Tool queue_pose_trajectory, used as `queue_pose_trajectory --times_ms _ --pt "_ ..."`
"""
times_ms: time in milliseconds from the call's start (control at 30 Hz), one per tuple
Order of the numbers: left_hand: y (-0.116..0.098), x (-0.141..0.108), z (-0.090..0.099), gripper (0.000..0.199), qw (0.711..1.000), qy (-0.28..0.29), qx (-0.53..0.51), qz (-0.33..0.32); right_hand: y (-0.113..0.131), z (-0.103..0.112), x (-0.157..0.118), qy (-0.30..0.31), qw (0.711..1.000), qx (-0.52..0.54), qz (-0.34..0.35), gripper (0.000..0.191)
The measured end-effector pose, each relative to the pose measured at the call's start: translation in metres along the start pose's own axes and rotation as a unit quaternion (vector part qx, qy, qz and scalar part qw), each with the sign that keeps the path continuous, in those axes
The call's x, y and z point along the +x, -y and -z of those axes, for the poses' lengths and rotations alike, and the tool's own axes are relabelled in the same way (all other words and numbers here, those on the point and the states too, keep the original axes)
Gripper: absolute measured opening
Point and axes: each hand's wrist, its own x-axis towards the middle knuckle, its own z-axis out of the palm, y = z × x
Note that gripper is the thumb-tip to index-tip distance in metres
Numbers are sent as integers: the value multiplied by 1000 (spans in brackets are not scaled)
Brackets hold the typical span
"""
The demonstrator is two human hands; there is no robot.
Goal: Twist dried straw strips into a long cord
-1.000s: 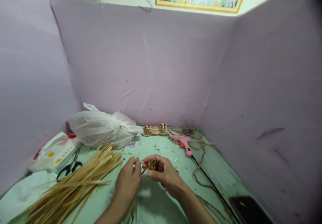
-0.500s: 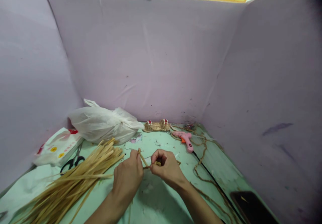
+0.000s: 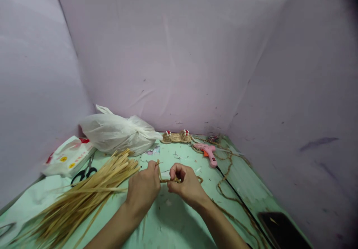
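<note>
My left hand (image 3: 144, 187) is closed, thumb and forefinger pinching a strand of straw whose end stands up above the fingers. Close by on the right, my right hand (image 3: 187, 185) pinches a twisted straw cord (image 3: 164, 181) that runs between the two hands. A loop of the cord shows past the right fingers; the rest is hidden in the palm. Beside my left forearm lies a bundle of loose dry straw (image 3: 81, 200).
At the back sits a woven straw piece (image 3: 176, 138) with red and white beads. A pink glue gun (image 3: 209, 154), its black cable and long twisted cord lie right, near a phone (image 3: 279, 228). On the left are scissors (image 3: 84, 175), a white bag (image 3: 120, 135) and a box (image 3: 69, 157).
The view has tilted slightly down and shifted left. My hands stay close together; the strand at my left fingers now stands more upright, and the right fingers have shifted slightly on the cord.
</note>
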Motion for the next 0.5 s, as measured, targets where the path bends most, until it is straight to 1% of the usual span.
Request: queue_pose_trajectory --times_ms 100,200,300,367,467,500 --pt "2 2 1 29 1000 -3 13 -2 0 -2 -2 -13 1000 -9 -4 13" --pt "2 4 2 30 1000 -7 19 4 1 -3 -3 -3 1000 9 -8 14" --pt "3 6 2 31 999 -14 32 14 4 -2 -2 -18 999 30 22 15" --pt "8 9 2 31 999 -16 36 20 5 2 -1 -50 996 60 36 16" --pt "19 14 2 30 998 -19 27 48 10 12 0 -118 986 119 15 24" --pt "23 16 2 30 998 -24 18 58 12 16 0 -127 984 124 9 25"
